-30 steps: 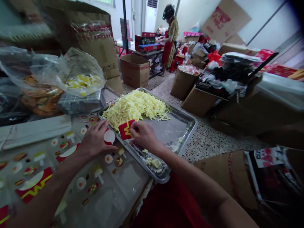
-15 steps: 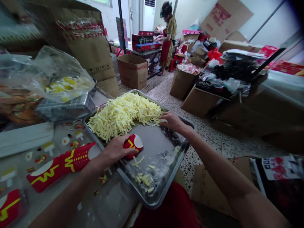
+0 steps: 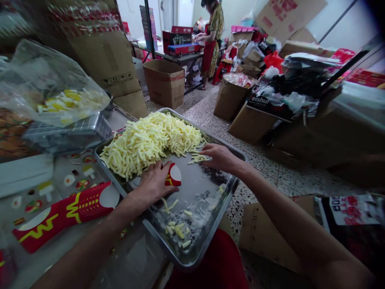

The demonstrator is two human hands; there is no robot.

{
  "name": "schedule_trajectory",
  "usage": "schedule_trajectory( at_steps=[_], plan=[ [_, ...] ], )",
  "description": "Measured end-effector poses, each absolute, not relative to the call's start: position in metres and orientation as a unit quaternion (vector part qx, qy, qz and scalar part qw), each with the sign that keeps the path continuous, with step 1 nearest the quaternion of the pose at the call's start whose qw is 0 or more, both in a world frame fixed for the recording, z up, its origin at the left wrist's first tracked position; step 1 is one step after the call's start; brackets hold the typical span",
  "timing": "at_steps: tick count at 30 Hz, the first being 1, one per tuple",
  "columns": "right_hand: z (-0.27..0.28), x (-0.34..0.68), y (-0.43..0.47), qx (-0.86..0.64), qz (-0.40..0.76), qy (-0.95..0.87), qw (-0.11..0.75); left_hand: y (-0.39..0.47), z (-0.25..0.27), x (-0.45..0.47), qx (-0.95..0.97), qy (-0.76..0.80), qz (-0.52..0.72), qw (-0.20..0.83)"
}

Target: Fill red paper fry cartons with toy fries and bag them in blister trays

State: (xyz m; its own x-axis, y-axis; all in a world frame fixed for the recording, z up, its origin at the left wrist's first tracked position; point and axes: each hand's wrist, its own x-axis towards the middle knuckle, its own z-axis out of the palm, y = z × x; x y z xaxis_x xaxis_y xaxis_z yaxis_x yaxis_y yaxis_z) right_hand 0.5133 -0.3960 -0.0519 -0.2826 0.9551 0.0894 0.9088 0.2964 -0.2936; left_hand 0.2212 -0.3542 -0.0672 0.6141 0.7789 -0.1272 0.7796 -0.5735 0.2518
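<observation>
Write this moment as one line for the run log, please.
left hand: holds red carton | right hand: at loose strips | tray: pile of pale strips at far end

From my end I'm seeing a pretty cluttered room: pale wall (image 3: 345, 26) upper right, speckled floor (image 3: 261, 176) with seams right of centre, dark pole (image 3: 149, 28) and a far bench (image 3: 188, 58) up top, red stool (image 3: 222, 70) near it. Cartons (image 3: 105, 60) stacked upper left. Light's cool, kinda murky lower right.
</observation>
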Motion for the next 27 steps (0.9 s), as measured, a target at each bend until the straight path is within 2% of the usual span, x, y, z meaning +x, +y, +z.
schedule_trajectory(
  at_steps=[3, 6, 12, 16, 19, 22, 24, 27],
  plan=[
    [-0.057, 0.502, -0.379, -0.579, 0.071, -0.810, 0.056, -0.353, -0.065, 0.226, 0.900, 0.415, -0.019, 0.134],
    [-0.064, 0.489, -0.369, -0.622, 0.069, -0.779, 0.026, -0.350, -0.061, 0.226, 0.901, 0.406, -0.029, 0.151],
    [-0.069, 0.463, -0.390, -0.712, 0.067, -0.692, 0.097, -0.358, -0.055, 0.233, 0.885, 0.432, 0.021, 0.173],
    [-0.060, 0.437, -0.411, -0.706, 0.068, -0.692, 0.133, -0.369, -0.059, 0.241, 0.898, 0.409, 0.038, 0.158],
    [-0.047, 0.414, -0.423, -0.645, 0.048, -0.757, 0.094, -0.376, -0.059, 0.246, 0.896, 0.408, 0.052, 0.167],
    [-0.039, 0.402, -0.433, -0.600, 0.076, -0.795, 0.054, -0.383, -0.060, 0.245, 0.876, 0.419, 0.085, 0.223],
    [-0.038, 0.402, -0.440, -0.579, 0.119, -0.802, 0.082, -0.389, -0.063, 0.240, 0.866, 0.409, 0.127, 0.258],
    [-0.042, 0.399, -0.448, -0.604, 0.173, -0.752, 0.199, -0.397, -0.072, 0.234, 0.859, 0.379, 0.211, 0.271]
  ],
)
